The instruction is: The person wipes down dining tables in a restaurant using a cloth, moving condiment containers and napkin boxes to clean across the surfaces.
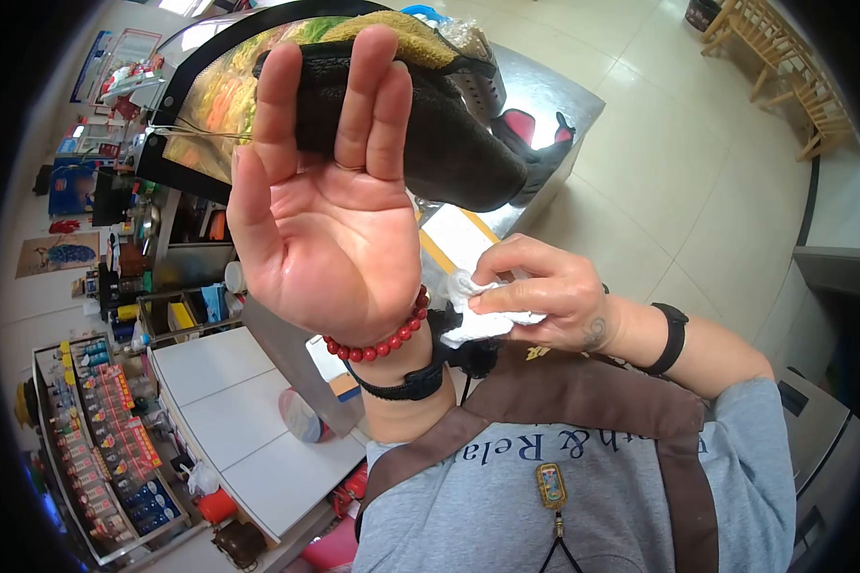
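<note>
My left hand point(330, 229) is raised with its palm facing me, fingers apart and nothing in it. A red bead bracelet point(380, 346) circles that wrist, with a black strap point(416, 384) lower on the forearm. My right hand point(559, 296) pinches a crumpled white cloth or tissue point(473, 310) beside the left wrist and the black device there. A black band point(676, 339) is on my right forearm. Behind the left hand lies a black item point(459, 153), partly hidden by the fingers, with a yellowish cloth point(401, 36) above it.
A metal table point(578, 100) stands ahead, with a black-framed, colourful panel point(205, 105) at its left. White-topped counter point(248, 411) and a shelf of small packages point(105, 444) are at left. Wooden chairs point(769, 48) stand at upper right on the tiled floor point(678, 172).
</note>
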{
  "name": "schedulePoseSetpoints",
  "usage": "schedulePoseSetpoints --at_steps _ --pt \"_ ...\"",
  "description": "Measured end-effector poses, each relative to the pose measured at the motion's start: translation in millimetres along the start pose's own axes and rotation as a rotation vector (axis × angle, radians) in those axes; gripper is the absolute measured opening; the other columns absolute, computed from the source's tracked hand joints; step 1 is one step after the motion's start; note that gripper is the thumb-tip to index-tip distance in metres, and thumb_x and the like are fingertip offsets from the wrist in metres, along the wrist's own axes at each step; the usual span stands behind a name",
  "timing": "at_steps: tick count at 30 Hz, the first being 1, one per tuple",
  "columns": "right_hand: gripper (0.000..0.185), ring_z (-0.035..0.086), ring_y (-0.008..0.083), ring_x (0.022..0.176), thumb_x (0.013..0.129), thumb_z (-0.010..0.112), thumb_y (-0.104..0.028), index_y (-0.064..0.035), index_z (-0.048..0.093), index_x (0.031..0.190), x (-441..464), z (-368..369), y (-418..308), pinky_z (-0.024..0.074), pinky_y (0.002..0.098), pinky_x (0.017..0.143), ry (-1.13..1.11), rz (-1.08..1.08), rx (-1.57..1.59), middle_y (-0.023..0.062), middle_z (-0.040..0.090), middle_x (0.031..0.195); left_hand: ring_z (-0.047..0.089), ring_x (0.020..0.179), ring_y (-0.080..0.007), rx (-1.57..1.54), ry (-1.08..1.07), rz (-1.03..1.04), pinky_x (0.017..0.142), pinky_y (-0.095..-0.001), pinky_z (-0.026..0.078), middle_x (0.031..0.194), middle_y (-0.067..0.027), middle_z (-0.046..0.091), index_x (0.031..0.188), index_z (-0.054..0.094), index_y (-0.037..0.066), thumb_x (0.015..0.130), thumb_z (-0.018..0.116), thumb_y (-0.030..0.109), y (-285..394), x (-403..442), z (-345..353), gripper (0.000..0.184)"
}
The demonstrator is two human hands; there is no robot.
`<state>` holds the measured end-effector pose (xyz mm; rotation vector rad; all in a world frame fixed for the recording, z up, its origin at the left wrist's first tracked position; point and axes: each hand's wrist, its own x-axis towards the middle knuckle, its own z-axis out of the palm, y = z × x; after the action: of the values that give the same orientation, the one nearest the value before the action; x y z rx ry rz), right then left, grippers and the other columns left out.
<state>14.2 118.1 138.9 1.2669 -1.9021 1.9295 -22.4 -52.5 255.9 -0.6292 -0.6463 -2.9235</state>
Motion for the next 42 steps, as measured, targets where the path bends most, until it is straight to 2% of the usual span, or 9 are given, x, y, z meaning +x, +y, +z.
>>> schedulePoseSetpoints --at_steps 10,13,16,19,22,32,33,36,42 --pt "0.025 0.062 0.0233 0.086 0.073 0.085 -0.013 -0.0031 0.063 0.082 2 -4 1 0.0515 0.0328 0.074 0.017 -0.041 -0.047 0.0108 0.061 0.098 0.026 0.145 -0.0397 -0.028 -0.047 -0.032 0.122 -0.0478 0.022 0.148 -0.0391 0.028 0.145 0.033 -0.008 0.1 0.045 0.026 5 -5 -3 0.057" --pt "0.023 0.062 0.0231 0.088 0.078 0.082 -0.015 -0.0029 0.062 0.081 -1 -20 1 0.0509 0.0334 0.077 0.08 0.071 -0.057 0.0109 0.062 0.1 0.025 0.145 -0.0383 -0.036 -0.088 -0.059 0.123 -0.0469 0.022 0.149 -0.0373 0.027 0.145 0.034 -0.007 0.1 0.045 0.025 12 -9 -1 0.057" --pt "0.009 0.063 0.0216 0.092 0.09 0.066 -0.011 -0.0012 0.065 0.09 -13 -25 11 0.0498 0.0314 0.082 0.141 0.263 0.031 0.0124 0.064 0.105 0.024 0.146 -0.0366 -0.032 -0.147 -0.073 0.123 -0.046 0.021 0.151 -0.0352 0.027 0.146 0.034 -0.007 0.1 0.046 0.025 17 -11 2 0.057" --pt "0.013 0.063 0.0177 0.096 0.093 0.061 -0.009 -0.0006 0.066 0.102 -15 -20 2 0.0493 0.0298 0.086 0.244 0.519 0.341 0.0101 0.065 0.106 0.023 0.147 -0.0356 -0.034 -0.166 -0.075 0.123 -0.0455 0.02 0.152 -0.0339 0.026 0.146 0.034 -0.006 0.1 0.046 0.025 18 -13 7 0.056" --pt "0.019 0.062 0.0144 0.099 0.092 0.06 -0.006 -0.0011 0.065 0.11 -12 -19 0 0.0492 0.0292 0.087 0.202 0.523 0.375 0.0073 0.066 0.105 0.022 0.147 -0.0353 -0.032 -0.176 -0.079 0.124 -0.0455 0.019 0.152 -0.0335 0.026 0.146 0.034 -0.006 0.101 0.045 0.025 18 -15 10 0.056" --pt "0.016 0.062 0.0164 0.103 0.09 0.059 -0.002 -0.003 0.063 0.105 3 -8 -14 0.0483 0.0302 0.09 0.025 0.413 0.421 0.0091 0.066 0.107 0.021 0.147 -0.0376 -0.017 -0.128 -0.047 0.124 -0.0463 0.018 0.151 -0.0366 0.026 0.147 0.032 -0.005 0.101 0.042 0.027 9 -19 16 0.057" --pt "0.012 0.059 0.0237 0.108 0.09 0.061 -0.007 -0.001 0.064 0.099 6 -8 -18 0.0461 0.0356 0.093 -0.004 0.437 0.518 0.0175 0.062 0.116 0.022 0.147 -0.0381 -0.014 -0.092 -0.03 0.123 -0.0465 0.018 0.15 -0.0371 0.026 0.148 0.031 -0.005 0.101 0.041 0.028 7 -20 19 0.058" --pt "0.01 0.059 0.0262 0.109 0.091 0.06 -0.008 -0.001 0.066 0.092 7 -10 -18 0.045 0.0366 0.095 -0.089 0.368 0.48 0.0195 0.062 0.119 0.023 0.146 -0.0401 0.082 0.095 0.082 0.123 -0.0477 0.018 0.149 -0.0386 0.026 0.148 0.03 -0.006 0.102 0.04 0.029 0 -21 27 0.059" --pt "0.017 0.064 0.0238 0.102 0.084 0.077 -0.016 -0.0025 0.067 0.084 15 -11 -25 0.0477 0.0343 0.091 -0.195 0.577 0.41 0.0156 0.068 0.107 0.024 0.145 -0.0418 0.128 0.13 0.099 0.123 -0.0492 0.018 0.148 -0.04 0.025 0.148 0.028 -0.006 0.102 0.039 0.03 -5 -21 27 0.059"
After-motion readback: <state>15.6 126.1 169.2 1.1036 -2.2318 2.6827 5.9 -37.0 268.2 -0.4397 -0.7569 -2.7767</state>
